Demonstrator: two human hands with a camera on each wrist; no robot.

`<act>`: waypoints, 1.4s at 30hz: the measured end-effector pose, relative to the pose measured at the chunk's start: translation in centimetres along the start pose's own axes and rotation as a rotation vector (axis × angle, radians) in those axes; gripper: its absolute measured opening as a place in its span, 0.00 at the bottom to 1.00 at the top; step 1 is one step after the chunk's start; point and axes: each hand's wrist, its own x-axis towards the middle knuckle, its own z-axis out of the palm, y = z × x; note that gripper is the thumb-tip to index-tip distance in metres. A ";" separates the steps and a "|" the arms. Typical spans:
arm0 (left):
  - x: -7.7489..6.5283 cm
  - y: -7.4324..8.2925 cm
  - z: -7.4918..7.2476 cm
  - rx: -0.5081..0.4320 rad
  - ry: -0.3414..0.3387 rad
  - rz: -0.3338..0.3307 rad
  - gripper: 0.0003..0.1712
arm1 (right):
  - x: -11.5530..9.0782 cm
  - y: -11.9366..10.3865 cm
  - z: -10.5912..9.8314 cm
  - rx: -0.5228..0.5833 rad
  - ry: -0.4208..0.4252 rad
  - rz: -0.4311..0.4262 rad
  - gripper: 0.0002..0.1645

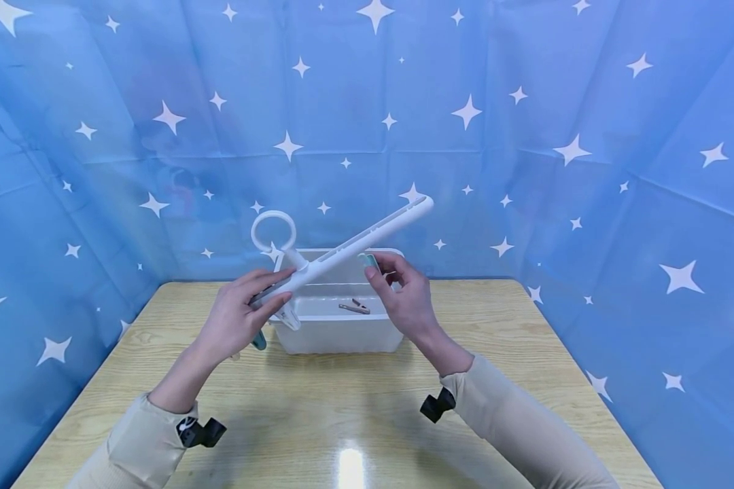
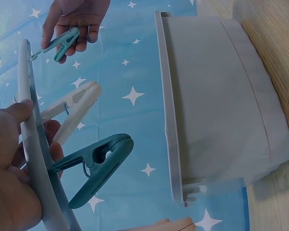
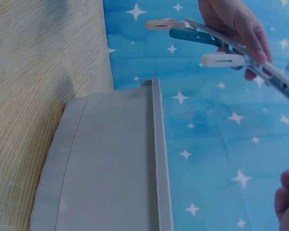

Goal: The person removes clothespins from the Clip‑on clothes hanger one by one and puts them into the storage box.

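Note:
My left hand [image 1: 238, 316] grips one end of a white clip hanger [image 1: 382, 231] with a ring hook [image 1: 273, 213], held tilted above the bin. In the right wrist view a beige clothespin [image 3: 159, 24], a teal clothespin [image 3: 192, 35] and a white clothespin [image 3: 224, 60] hang from the bar near the left fingers. My right hand [image 1: 408, 299] pinches another teal clothespin [image 2: 65, 44]. Its tip is close to the bar's underside; whether they touch I cannot tell.
A white plastic bin [image 1: 342, 336] stands on the wooden table [image 1: 318, 414], below the hanger. Inside it lies a brownish clothespin [image 1: 353, 309]. A blue star-patterned curtain [image 1: 526, 149] encloses the back and sides.

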 end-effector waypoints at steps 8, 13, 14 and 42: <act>0.0 0.0 0.0 -0.019 0.003 -0.018 0.23 | 0.2 0.4 -0.2 -0.023 -0.005 -0.009 0.16; -0.1 0.0 0.0 -0.019 0.008 -0.016 0.23 | 0.4 0.7 -0.4 -0.036 -0.008 -0.014 0.17; -0.1 -0.1 0.0 -0.017 0.008 -0.014 0.23 | 0.5 0.7 -0.5 -0.042 -0.010 -0.014 0.17; -0.1 -0.2 -0.2 -0.016 0.016 -0.015 0.24 | 1.0 2.3 -0.8 -0.133 -0.022 0.032 0.20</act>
